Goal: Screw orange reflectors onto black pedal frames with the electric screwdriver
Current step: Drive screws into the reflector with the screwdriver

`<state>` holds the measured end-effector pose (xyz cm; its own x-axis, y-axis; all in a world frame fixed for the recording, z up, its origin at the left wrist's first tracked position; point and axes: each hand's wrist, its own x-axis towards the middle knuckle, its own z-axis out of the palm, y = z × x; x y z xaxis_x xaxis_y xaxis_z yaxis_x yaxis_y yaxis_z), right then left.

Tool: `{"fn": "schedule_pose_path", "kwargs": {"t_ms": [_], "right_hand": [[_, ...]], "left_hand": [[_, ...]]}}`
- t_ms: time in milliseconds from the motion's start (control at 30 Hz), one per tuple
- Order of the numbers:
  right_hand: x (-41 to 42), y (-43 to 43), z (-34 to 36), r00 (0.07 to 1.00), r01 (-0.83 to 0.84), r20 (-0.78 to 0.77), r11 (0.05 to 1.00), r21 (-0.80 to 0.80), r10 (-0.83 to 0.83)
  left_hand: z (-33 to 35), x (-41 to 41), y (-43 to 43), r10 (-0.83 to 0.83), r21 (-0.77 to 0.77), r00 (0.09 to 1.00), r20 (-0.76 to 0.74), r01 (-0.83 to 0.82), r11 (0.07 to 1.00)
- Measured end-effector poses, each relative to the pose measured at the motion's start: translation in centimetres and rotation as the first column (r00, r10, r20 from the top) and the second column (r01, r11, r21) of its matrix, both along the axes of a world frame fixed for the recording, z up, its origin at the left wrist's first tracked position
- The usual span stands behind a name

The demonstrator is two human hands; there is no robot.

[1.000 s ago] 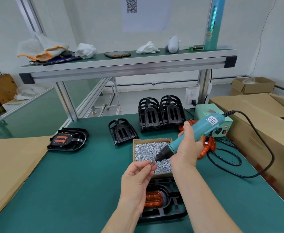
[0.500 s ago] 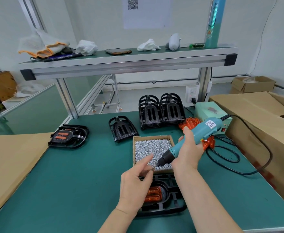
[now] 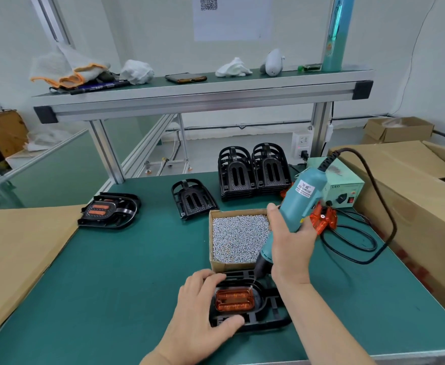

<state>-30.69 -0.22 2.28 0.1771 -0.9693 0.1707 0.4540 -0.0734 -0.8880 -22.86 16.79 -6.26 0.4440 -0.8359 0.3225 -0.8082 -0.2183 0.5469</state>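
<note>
While the right hand wraps firmly round the electric screwdriver, the bit tip rests at the 1 o'clock corner of the orange reflector. The reflector is seated in the black pedal frame, which lies at 6 o'clock on the worktop, just on the near side of the box of screws. The left hand grips the frame's 9 o'clock edge, fingers curled over the far rim and thumb on the near one.

This looks like one screw going in. Whether a screw sits on the bit, or whether other corners are fastened, is too small to tell. One finished pedal lies at 10 o'clock. A bare frame, the stacked frames at 12 o'clock and the loose reflectors at 2 o'clock suggest most of the work is left.

The screwdriver's long axis slants from its raised cord end at 1 o'clock down to the bit, which points towards 7 o'clock. The reflector's long axis runs from 9 to 3 o'clock.
</note>
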Motion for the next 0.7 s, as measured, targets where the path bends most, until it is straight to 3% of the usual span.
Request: {"fn": "schedule_pose_path", "kwargs": {"t_ms": [200,700], "right_hand": [[-0.2,0.5,-0.5,0.996,0.005,-0.085,0.992,-0.122,-0.016],[0.0,1.0,-1.2,0.993,-0.009,-0.117,0.980,-0.199,-0.015]], "left_hand": [[-0.2,0.1,-0.3,0.004,0.059,1.000,0.025,-0.005,0.998],[-0.3,0.1,-0.4,0.007,0.023,1.000,0.000,-0.007,1.000]]}}
